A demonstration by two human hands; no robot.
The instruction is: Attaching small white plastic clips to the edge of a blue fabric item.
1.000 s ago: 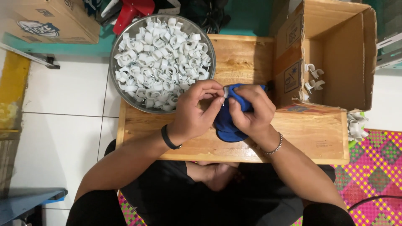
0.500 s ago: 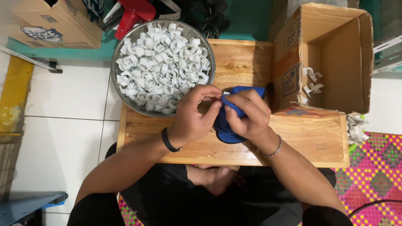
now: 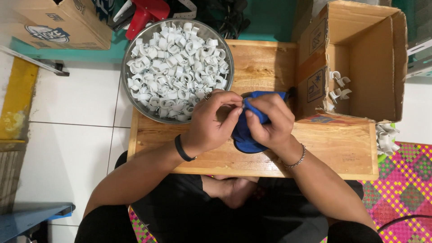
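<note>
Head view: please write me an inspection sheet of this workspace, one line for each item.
Surface: low wooden table, mostly bare at the front.
Job's things: blue cloth piece held between both hands; metal bowl heaped with white plastic clips.
Clutter: open cardboard box on its side with a few clips inside; more clips at the table's right edge.
Hands: left hand and right hand pinch the cloth together.
Cables: dark cable on the patterned mat.
Surroundings: white tiled floor, second cardboard box, red tool.
</note>
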